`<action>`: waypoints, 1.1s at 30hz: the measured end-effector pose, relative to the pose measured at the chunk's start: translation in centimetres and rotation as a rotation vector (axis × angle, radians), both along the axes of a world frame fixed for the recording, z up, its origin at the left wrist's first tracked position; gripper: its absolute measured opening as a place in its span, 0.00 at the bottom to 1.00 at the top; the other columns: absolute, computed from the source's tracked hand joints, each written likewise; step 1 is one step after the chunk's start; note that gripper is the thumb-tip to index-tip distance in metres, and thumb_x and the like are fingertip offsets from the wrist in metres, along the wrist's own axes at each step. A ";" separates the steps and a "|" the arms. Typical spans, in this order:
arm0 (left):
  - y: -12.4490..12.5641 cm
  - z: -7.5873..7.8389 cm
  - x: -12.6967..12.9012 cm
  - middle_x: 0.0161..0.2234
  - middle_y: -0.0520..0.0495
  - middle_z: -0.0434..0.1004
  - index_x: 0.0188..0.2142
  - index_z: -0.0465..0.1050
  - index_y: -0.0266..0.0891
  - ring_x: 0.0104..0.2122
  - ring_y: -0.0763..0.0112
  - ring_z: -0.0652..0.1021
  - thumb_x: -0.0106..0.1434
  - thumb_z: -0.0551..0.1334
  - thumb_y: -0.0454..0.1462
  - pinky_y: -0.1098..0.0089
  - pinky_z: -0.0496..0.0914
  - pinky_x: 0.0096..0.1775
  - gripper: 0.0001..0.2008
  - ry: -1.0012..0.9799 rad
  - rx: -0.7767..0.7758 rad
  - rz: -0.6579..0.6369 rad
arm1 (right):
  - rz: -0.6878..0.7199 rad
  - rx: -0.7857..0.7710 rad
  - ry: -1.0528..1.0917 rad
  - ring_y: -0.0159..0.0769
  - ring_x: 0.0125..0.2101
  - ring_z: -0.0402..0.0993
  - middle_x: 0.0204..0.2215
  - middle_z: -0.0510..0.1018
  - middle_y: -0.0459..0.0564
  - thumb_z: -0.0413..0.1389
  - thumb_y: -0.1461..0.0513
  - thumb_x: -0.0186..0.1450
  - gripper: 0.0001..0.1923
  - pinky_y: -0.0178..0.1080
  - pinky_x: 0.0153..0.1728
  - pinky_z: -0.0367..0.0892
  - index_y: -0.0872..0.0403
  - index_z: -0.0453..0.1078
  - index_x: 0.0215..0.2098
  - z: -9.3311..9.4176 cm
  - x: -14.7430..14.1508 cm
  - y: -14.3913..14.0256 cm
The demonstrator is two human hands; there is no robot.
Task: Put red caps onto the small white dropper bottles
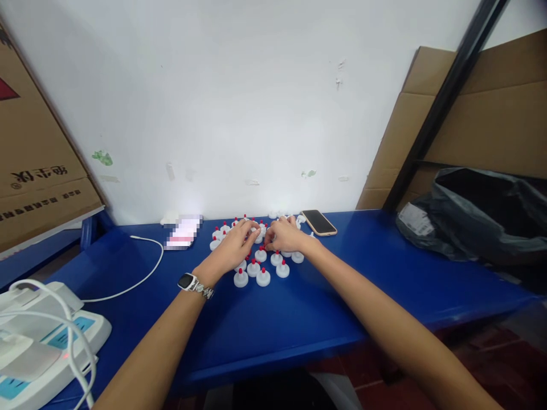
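Several white screw caps with pointed spouts and red tips (263, 277) stand upright in a cluster on the blue table (273, 330). My left hand (238, 242), with a watch (194, 283) on its wrist, is at the left of the cluster. Its thumb and fingers curl together around a white cap, which is partly hidden. Just to the right, my right hand (285, 234) is closed in a pinch over the caps. A bit of red shows by its fingertips, but what they hold is hidden. Plain white pieces (280, 215) lie behind the right hand against the wall.
A phone (319, 222) lies right of the caps; a blurred-out bright object (184, 232) is at left. A white cable (145, 279) runs to a power strip (55, 353). Cardboard boxes (38, 142) stand at left, a dark plastic bag (465, 210) at right.
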State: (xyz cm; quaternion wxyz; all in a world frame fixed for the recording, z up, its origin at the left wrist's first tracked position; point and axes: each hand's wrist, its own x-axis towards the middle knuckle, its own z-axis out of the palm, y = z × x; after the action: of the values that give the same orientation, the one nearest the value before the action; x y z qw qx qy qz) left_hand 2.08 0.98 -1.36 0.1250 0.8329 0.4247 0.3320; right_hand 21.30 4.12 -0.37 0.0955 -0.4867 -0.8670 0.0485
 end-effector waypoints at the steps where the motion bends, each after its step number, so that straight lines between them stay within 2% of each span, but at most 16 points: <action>1: 0.0 0.0 0.0 0.43 0.44 0.72 0.47 0.69 0.40 0.38 0.65 0.74 0.73 0.48 0.46 0.61 0.69 0.44 0.17 0.001 0.000 -0.001 | 0.003 0.001 -0.004 0.51 0.46 0.64 0.30 0.80 0.50 0.62 0.58 0.56 0.04 0.49 0.48 0.48 0.49 0.79 0.28 -0.1 0.0 0.2; 4: 0.0 0.0 0.0 0.43 0.44 0.71 0.47 0.68 0.40 0.39 0.64 0.74 0.73 0.47 0.46 0.60 0.69 0.45 0.17 -0.003 0.005 0.004 | 0.020 0.021 0.008 0.52 0.46 0.65 0.29 0.81 0.51 0.61 0.62 0.55 0.03 0.51 0.48 0.49 0.51 0.78 0.25 -0.3 0.1 0.4; 6: 0.0 0.1 0.0 0.44 0.43 0.71 0.47 0.68 0.39 0.40 0.64 0.74 0.73 0.46 0.45 0.60 0.68 0.47 0.17 -0.013 0.014 0.010 | 0.028 0.054 0.114 0.50 0.44 0.67 0.29 0.81 0.51 0.60 0.63 0.55 0.03 0.51 0.48 0.51 0.53 0.77 0.24 -0.4 0.3 0.4; 8: -0.1 0.2 0.0 0.44 0.43 0.71 0.47 0.67 0.39 0.42 0.63 0.73 0.74 0.45 0.45 0.60 0.68 0.48 0.17 -0.030 0.027 0.015 | 0.030 0.038 0.371 0.45 0.40 0.71 0.29 0.81 0.50 0.59 0.62 0.57 0.04 0.47 0.46 0.56 0.54 0.75 0.26 -0.4 0.4 0.2; 12: -0.3 0.3 0.1 0.41 0.45 0.71 0.47 0.65 0.40 0.41 0.63 0.73 0.74 0.44 0.46 0.60 0.67 0.46 0.17 -0.089 0.041 0.022 | 0.001 -0.171 1.083 0.35 0.30 0.73 0.28 0.80 0.50 0.59 0.56 0.59 0.11 0.38 0.34 0.63 0.55 0.73 0.35 -0.5 0.2 -0.3; 15: -0.6 0.3 0.5 0.37 0.46 0.71 0.45 0.63 0.41 0.39 0.64 0.73 0.74 0.43 0.46 0.61 0.67 0.44 0.16 -0.125 0.035 0.015 | -0.049 -0.238 1.380 0.33 0.27 0.71 0.28 0.81 0.49 0.63 0.52 0.56 0.17 0.36 0.30 0.62 0.55 0.74 0.38 -0.7 -0.7 -0.8; 22: -1.5 0.4 1.8 0.37 0.47 0.70 0.44 0.61 0.41 0.37 0.65 0.73 0.75 0.43 0.46 0.63 0.67 0.42 0.14 -0.210 0.057 0.036 | -0.113 -0.224 1.520 0.32 0.25 0.69 0.22 0.75 0.44 0.67 0.47 0.49 0.21 0.35 0.28 0.61 0.55 0.72 0.28 -0.5 -2.5 -2.1; 28: -1.9 0.4 2.7 0.40 0.45 0.71 0.46 0.61 0.40 0.39 0.66 0.73 0.75 0.44 0.44 0.64 0.66 0.43 0.13 -0.256 0.094 0.047 | -0.136 -0.224 1.596 0.30 0.24 0.65 0.21 0.72 0.43 0.67 0.47 0.50 0.21 0.35 0.27 0.59 0.55 0.69 0.26 -0.6 -2.8 -2.4; 33: -2.2 0.4 3.0 0.40 0.45 0.71 0.46 0.61 0.40 0.39 0.66 0.73 0.75 0.44 0.45 0.64 0.67 0.43 0.14 -0.309 0.116 0.104 | -0.087 -0.173 1.601 0.28 0.24 0.60 0.22 0.70 0.42 0.65 0.47 0.52 0.21 0.35 0.27 0.57 0.54 0.68 0.26 -0.6 -3.3 -2.6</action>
State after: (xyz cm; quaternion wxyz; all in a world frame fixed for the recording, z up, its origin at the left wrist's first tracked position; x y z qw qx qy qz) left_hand 5.05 -1.20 -0.96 0.1232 0.7546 0.4231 0.4863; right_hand 18.00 1.52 -0.95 0.6516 -0.3430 -0.5089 0.4458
